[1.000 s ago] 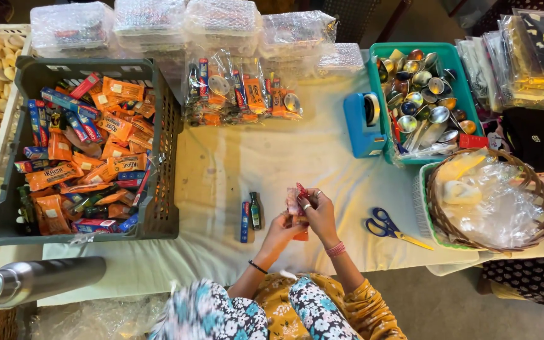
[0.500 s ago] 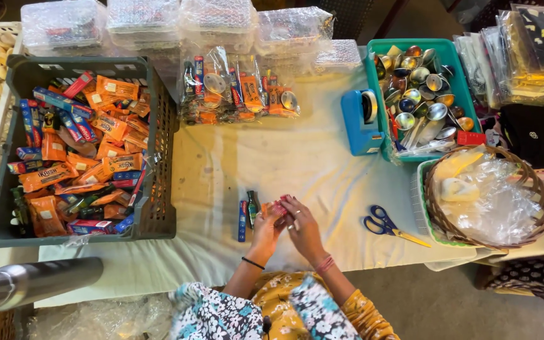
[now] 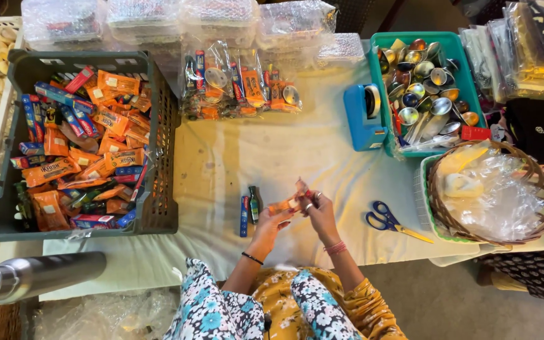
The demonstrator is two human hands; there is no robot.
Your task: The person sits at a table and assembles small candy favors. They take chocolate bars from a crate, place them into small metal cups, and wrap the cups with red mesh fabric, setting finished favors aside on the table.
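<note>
Gripping a small orange packet (image 3: 286, 203) with both the left hand (image 3: 274, 220) and right hand (image 3: 318, 211), fingers closed on it. Holding it just above the white tablecloth (image 3: 266, 157), near a small dark bottle (image 3: 255, 204) and blue tube (image 3: 243, 216), scissors (image 3: 390, 221) lying beside.

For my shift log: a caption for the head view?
Both hands, left hand and right hand, hold a small orange packet over the white-clothed table.

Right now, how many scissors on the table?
1. The blue-handled scissors lie on the white cloth, right of the right hand, beside the wicker basket. Others may be hidden under packaging.
</note>
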